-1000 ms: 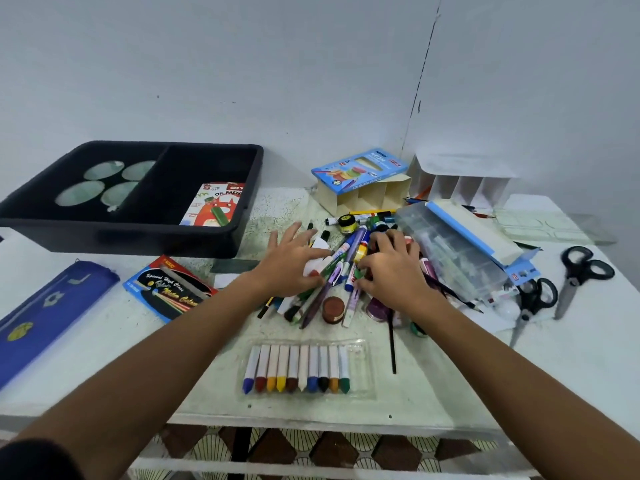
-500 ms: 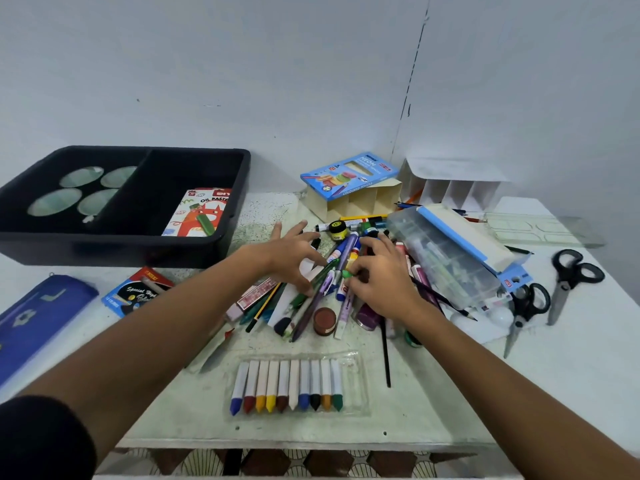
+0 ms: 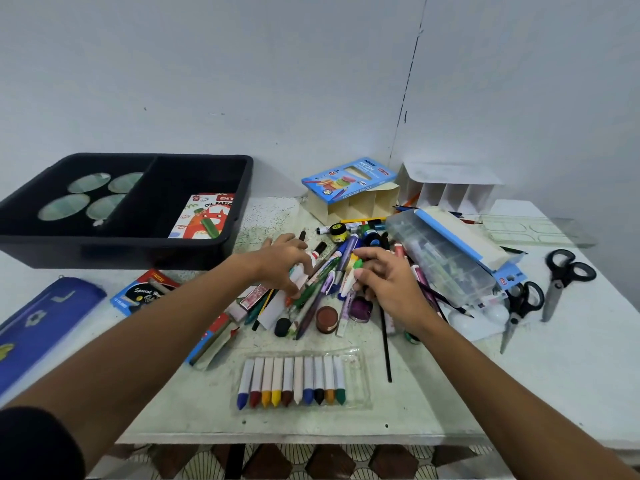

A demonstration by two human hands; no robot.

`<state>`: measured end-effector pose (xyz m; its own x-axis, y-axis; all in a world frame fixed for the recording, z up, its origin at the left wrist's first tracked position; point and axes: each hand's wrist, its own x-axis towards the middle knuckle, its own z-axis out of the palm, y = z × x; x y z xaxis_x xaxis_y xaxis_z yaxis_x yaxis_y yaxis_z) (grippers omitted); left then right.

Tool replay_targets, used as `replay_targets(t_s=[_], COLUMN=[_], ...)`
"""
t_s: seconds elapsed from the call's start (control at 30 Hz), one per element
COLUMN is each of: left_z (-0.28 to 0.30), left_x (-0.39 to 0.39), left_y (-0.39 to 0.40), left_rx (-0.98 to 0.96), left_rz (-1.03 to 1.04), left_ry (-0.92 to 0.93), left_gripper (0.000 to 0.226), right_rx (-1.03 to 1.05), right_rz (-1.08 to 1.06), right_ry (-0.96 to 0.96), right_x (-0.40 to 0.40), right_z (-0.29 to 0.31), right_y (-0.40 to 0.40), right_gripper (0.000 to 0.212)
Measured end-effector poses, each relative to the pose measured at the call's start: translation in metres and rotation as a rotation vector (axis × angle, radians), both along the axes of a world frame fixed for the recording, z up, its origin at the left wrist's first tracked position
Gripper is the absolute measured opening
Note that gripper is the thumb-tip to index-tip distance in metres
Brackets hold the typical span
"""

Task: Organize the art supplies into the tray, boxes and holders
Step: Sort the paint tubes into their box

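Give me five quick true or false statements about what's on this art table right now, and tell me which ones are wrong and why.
1. An oil pastel box lies inside the black tray. True.
2. Two pairs of scissors, the nearer pair and the farther pair, lie at the right of the table. True.
3. The crayon pack sits inside the tray. False: it lies on the table at the near edge, in front of the pile.
4. The coloured pencil box rests on top of the cream divided holder. True.
5. The left hand rests on the blue pouch. False: it grips a white tube in the pile, beside the right hand; the pouch lies untouched at far left.
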<state>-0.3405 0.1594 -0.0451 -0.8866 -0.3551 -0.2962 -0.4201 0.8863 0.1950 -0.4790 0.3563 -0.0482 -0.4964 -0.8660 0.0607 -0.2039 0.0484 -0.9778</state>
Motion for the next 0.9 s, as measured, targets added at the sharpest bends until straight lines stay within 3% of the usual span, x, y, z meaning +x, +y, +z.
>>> replay_targets(t_s=[0.23, 0.43, 0.53, 0.67, 0.77, 0.9], left_z=[0.005, 0.028, 0.039, 0.041, 0.027, 0.001], left_x=[0.016, 0.034, 0.040, 0.044, 0.042, 0.039], left_y=[0.007, 0.022, 0.038, 0.074, 0.099, 0.122], left_rx=[0.049, 0.325, 0.498, 0.683, 0.705, 0.679], left_rz=[0.089, 0.210, 0.194, 0.152, 0.133, 0.186], left_ry=[0.237, 0.472, 0.513, 0.451, 0.453, 0.512], left_gripper=[0.026, 0.020, 0.019, 0.015, 0.014, 0.017], right_rx=[-0.011, -0.030, -0.014, 0.027, 0.059, 0.191], right_rz=[0.039, -0.001, -0.030, 0.043, 0.104, 0.043], right_ry=[-0.280, -0.612, -0.762, -0.889, -0.828, -0.466], right_x=[0.009, 0.020, 0.024, 0.025, 0.027, 0.034], right_z=[0.002, 0.007, 0.006, 0.009, 0.014, 0.018], right_y=[0.017, 0.032, 0.038, 0.049, 0.059, 0.069], right_gripper=[0.015, 0.006, 0.013, 0.043, 0.040, 0.020])
